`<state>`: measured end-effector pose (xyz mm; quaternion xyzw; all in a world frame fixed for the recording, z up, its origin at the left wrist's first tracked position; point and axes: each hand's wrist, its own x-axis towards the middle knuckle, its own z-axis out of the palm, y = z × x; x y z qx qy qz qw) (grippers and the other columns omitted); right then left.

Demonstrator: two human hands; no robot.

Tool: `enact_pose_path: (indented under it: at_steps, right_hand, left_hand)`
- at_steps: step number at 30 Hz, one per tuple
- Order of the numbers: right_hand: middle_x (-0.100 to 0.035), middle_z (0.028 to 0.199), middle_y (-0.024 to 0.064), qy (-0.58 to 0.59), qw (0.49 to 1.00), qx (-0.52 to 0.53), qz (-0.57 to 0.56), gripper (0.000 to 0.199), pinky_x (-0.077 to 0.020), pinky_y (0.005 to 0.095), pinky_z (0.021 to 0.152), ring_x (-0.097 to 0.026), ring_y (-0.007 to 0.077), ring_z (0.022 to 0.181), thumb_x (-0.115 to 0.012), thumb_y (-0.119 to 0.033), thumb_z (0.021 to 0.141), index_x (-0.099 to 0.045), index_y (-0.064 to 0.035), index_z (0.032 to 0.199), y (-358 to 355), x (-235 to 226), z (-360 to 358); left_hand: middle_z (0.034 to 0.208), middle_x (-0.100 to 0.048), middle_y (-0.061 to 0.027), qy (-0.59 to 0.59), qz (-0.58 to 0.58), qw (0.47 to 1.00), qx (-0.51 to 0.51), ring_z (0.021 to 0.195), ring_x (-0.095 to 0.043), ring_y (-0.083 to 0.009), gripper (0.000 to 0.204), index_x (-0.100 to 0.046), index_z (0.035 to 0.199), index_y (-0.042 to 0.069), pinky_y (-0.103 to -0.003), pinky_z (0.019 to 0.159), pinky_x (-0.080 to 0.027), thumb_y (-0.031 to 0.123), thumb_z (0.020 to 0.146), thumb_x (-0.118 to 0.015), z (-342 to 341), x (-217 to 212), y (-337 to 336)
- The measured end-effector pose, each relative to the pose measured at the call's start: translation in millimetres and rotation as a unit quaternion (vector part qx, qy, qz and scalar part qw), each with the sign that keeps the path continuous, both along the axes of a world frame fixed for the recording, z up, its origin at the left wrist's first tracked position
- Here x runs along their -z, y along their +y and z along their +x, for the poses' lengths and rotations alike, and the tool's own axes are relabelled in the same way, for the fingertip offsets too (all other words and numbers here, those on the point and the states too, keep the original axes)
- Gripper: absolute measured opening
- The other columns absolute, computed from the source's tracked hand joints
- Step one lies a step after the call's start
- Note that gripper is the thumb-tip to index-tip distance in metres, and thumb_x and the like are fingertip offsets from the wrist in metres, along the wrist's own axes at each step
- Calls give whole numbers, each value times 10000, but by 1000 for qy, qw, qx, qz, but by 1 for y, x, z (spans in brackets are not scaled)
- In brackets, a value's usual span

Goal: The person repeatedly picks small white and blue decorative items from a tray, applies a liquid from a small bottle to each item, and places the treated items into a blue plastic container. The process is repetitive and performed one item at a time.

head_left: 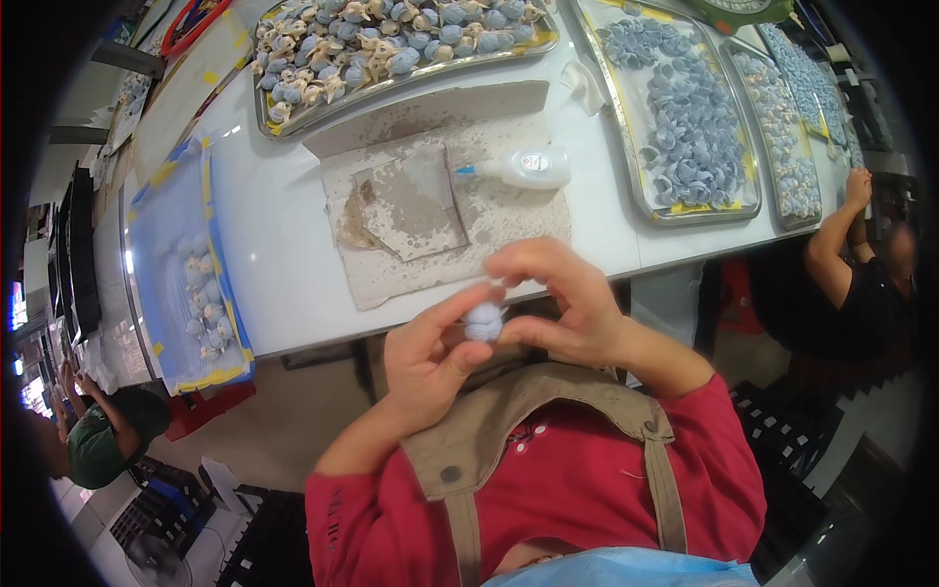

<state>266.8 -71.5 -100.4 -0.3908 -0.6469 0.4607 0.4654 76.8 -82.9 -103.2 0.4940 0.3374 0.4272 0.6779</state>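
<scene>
A small pale-blue ball-shaped piece (482,321) sits between my two hands, close to my chest and just off the white table's (284,245) front edge. My left hand (428,357) pinches it from below with thumb and forefinger. My right hand (558,303) touches it from the right, fingers curled above it. A white glue bottle with a blue tip (523,167) lies on stained cardboard sheets (430,210) just beyond my hands.
Metal trays hold many blue pieces: one at the top (533,44), two at the right (685,210), (782,117), and one on the left with blue lining (171,235). A person sits at the right (851,284), another at lower left (108,430).
</scene>
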Motion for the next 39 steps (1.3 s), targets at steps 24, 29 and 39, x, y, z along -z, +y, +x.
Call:
enact_pose_path:
  at_steps: [24,29,39]
  right_hand:
    - [-569,1150,108,133,955,-167,-204,470,-451,279,867,-547,155,1043,-630,-77,829,-463,17,1259,-8,4,-5]
    - [-565,1159,98,163,941,-169,-243,493,-468,267,840,-551,136,1029,-635,-36,814,-453,12,1270,-10,5,-4]
    - [-520,1243,136,200,928,-173,-262,422,-486,253,833,-544,165,1073,-590,45,823,-474,15,1227,-10,2,-5]
  left_hand:
    - [989,-654,-105,53,84,995,-8,843,-621,-142,325,-597,1098,7,-238,735,-482,205,844,-641,-5,18,-8]
    - [1029,-644,-127,-5,70,997,28,904,-619,-167,364,-570,1120,-24,-254,778,-480,204,845,-641,-3,17,-1]
    - [1026,-653,-133,28,82,996,34,884,-634,-166,338,-590,1084,-20,-247,763,-487,228,857,-626,-5,17,-1]
